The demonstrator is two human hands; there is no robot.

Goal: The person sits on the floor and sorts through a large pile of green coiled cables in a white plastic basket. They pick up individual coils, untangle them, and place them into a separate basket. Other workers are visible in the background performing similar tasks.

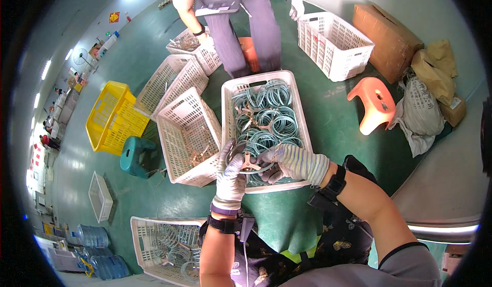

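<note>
Over a white crate [302,148] filled with blue-grey metal rings [277,93], both my gloved hands meet at its near end. A metal ring with a copper-coloured three-armed piece [249,162] is between them. My left hand [231,176], in a striped glove, is closed on the ring's left side, thumb near the three-armed piece. On the opposite side my right hand [293,162] has its dark-tipped fingers closed on the ring. More copper-coloured three-armed pieces lie among the rings in the crate. Part of the held ring is hidden by my fingers.
Left stands a white crate [171,112] with copper-coloured pieces, then a yellow basket [92,120] and a green stool [134,156]. Another crate of metal rings [136,235] sits near-left. An orange stool [374,94], cartons [382,46] and a sack [420,112] are right. A co-worker [238,25] stands ahead.
</note>
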